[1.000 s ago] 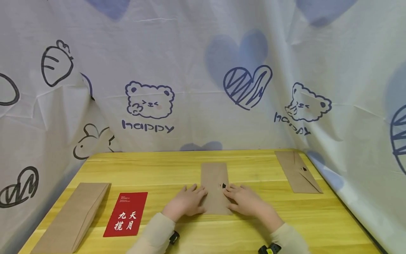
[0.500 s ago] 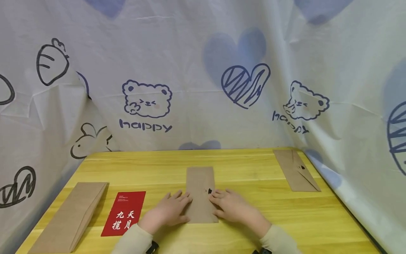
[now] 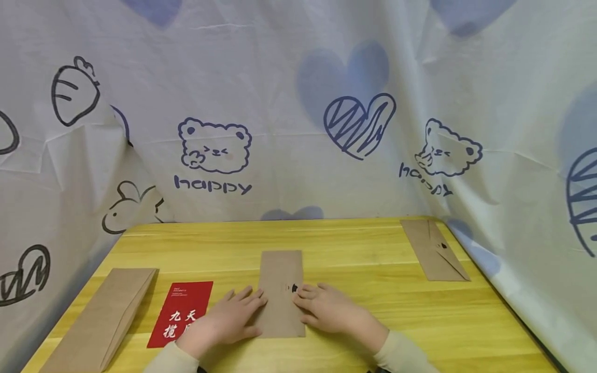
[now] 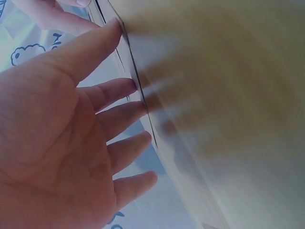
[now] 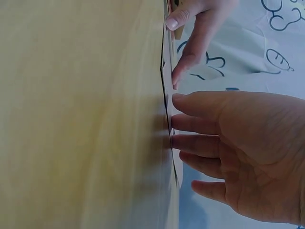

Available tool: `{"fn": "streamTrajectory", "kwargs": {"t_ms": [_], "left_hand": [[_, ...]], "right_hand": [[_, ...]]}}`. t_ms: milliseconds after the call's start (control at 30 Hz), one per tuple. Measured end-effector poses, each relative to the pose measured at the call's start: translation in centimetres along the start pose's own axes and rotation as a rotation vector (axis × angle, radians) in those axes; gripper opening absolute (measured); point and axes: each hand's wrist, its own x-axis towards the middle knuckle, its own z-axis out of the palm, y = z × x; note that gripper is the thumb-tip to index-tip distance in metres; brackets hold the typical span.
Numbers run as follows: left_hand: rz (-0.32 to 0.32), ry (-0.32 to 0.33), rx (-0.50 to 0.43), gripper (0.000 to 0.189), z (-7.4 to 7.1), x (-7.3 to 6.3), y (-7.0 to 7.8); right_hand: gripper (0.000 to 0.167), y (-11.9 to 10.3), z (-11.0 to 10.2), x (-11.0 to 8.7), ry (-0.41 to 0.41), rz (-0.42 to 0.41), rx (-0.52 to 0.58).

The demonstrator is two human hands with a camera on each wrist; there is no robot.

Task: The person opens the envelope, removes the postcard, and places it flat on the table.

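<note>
A brown paper envelope [image 3: 281, 313] with a small black mark lies flat on the wooden table in the head view, its long sides running away from me. My left hand [image 3: 228, 318] lays its extended fingertips along the envelope's left edge. Along the right edge, close to the black mark, rest the fingertips of my right hand [image 3: 328, 309]. Both wrist views show straight, slightly spread fingers on the left hand [image 4: 52, 138] and right hand [image 5: 252, 148], with the tips at the thin envelope edge. A red card [image 3: 179, 311] with white characters is partly covered by my left hand.
Far left on the yellow wood-grain table [image 3: 354, 238] lies a larger folded brown paper envelope [image 3: 100, 318]. Another brown envelope [image 3: 434, 254] lies near the back right corner. A white cloth [image 3: 280, 103] with drawings hangs behind and at both sides.
Both hands have slid the brown envelope left and toward me across the table. My left hand now overlaps the red card's lower right part. The other envelopes stay in place.
</note>
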Motion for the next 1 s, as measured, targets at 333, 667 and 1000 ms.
{"fn": "streamTrajectory", "kwargs": {"t_ms": [333, 667, 1000], "left_hand": [[-0.01, 0.015, -0.03, 0.067, 0.2, -1.9, -1.7], [-0.057, 0.033, -0.073, 0.068, 0.3, -3.1, -2.5], [-0.081, 0.014, -0.136, 0.068, 0.3, -4.2, -3.6]], "right_hand": [[0.051, -1.4, 0.0, 1.0, -0.029, -0.041, -0.008], [0.052, -2.7, -0.2, 1.8, -0.024, -0.072, -0.051], [0.052, -3.8, -0.2, 2.9, -0.031, -0.097, -0.083]]}}
